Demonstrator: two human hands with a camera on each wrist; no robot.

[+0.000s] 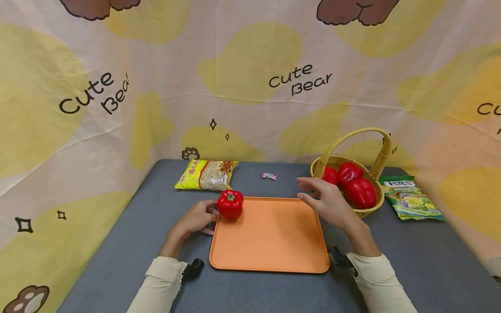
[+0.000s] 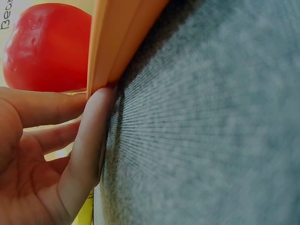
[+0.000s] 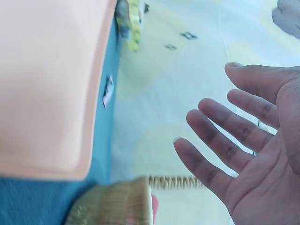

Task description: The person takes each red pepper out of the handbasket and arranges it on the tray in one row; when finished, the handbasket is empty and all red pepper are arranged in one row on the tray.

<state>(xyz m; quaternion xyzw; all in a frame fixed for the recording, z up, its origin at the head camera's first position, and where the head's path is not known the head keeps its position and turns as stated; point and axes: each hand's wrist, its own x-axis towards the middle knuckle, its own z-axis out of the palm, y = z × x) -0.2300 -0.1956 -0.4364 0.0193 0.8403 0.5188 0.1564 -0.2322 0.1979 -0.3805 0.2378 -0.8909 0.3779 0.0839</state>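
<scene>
Advise: light, level touch at tray (image 1: 270,243) L edge; avoid tipping tray or rolling red pepper (image 1: 230,205). Pepper upright in tray's far L corner, right beside L hand (image 1: 197,216). L: part-curled, thumb seemingly at rim; firm hold can't be confirmed. R hand (image 1: 325,198): spread, empty, nr basket (image 1: 364,212).
</scene>
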